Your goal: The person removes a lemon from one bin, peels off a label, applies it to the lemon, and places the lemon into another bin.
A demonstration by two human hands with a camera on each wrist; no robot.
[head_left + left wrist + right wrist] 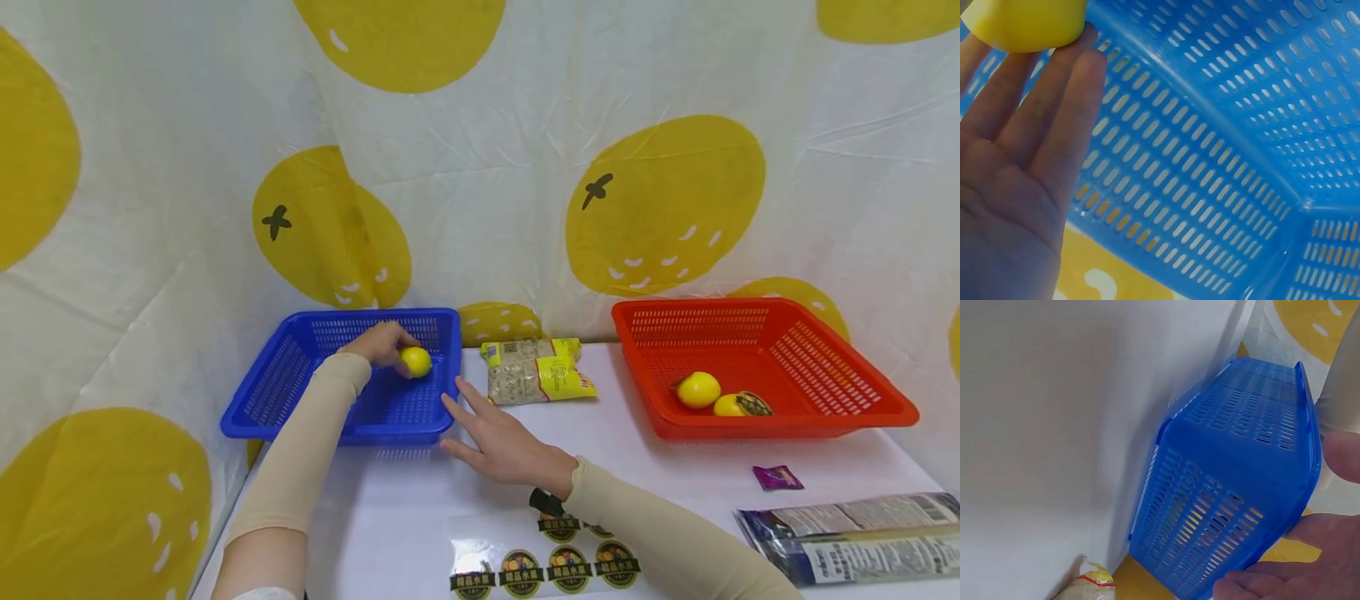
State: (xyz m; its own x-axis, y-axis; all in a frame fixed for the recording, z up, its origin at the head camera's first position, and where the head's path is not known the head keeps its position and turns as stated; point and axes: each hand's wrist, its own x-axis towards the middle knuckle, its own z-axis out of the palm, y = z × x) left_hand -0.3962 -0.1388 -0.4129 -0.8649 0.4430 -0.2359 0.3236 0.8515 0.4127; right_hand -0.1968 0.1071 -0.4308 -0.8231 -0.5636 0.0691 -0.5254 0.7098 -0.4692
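Observation:
Inside the blue basket [397, 435], my left hand [381, 343] holds a round yellow fruit [416, 362] with its fingertips, near the basket's right wall. In the left wrist view the fingers reach up under the smooth yellow fruit [1029, 25]; the thumb is out of sight there. My right hand [498, 442] is at the basket's front right corner, fingers spread and fairly straight. Its fingertips lie right at the blue rim, and in the right wrist view the hand [1316, 556] overlaps the rim of the blue basket [1235, 450].
Right of the blue basket lies a yellow-and-clear bag [536, 371]. A red basket [787, 427] at the right holds two yellow fruits [699, 389]. In front are a purple packet [777, 477], silver-black packaging [862, 537] and a sheet of round stickers [521, 571]. A patterned curtain [480, 208] hangs behind.

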